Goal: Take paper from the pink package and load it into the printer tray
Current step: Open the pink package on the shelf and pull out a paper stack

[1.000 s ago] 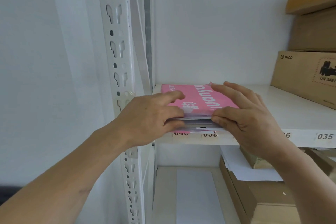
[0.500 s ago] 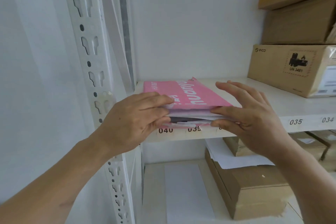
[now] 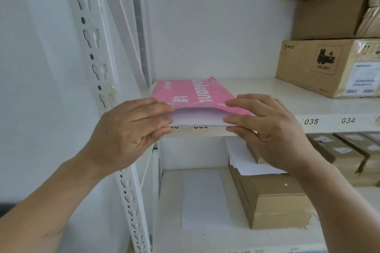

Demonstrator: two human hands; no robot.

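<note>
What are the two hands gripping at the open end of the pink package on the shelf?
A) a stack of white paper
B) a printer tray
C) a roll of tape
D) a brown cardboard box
A: the left hand and right hand pinch the two near corners of a stack of white paper showing at the open mouth of the pink package.

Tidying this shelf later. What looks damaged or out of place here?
The pink package is ragged: a torn flap sticks up at its far edge. On the lower shelf, loose white sheets lie askew over a cardboard box, overhanging it.
</note>
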